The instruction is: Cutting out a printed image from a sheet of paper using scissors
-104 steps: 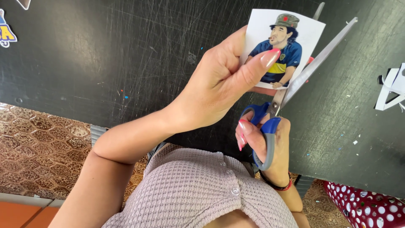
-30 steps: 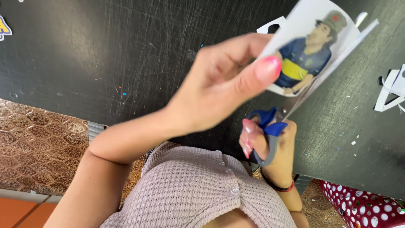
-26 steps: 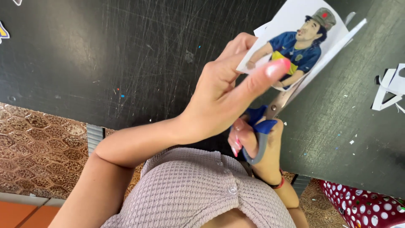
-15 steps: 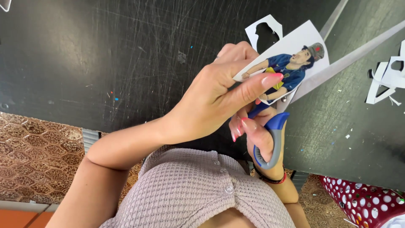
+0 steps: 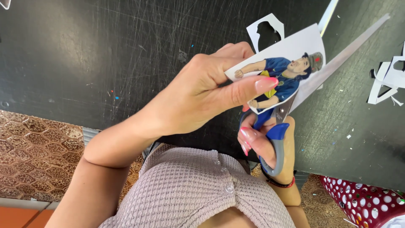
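Note:
My left hand [image 5: 206,95] pinches a white paper picture [image 5: 291,59] of a figure in a blue shirt and cap, thumb on its front, above a scratched black mat [image 5: 105,50]. Below it my right hand [image 5: 263,147] grips blue-and-grey scissors [image 5: 276,135] by the handles. Their blades run up under the paper's lower edge, near the figure's legs, and are partly hidden by it. A long white paper strip [image 5: 350,46] trails up to the right from the picture.
White paper offcuts [image 5: 263,31] lie on the mat behind the picture, with more scraps [image 5: 388,80] at the right edge. A brown patterned surface [image 5: 38,160] lies at left below the mat. A red white-dotted container [image 5: 363,202] sits at the bottom right.
My left hand has turned the picture clockwise and lowered it, so the figure now lies sideways. The scissors have moved up under the paper's lower edge.

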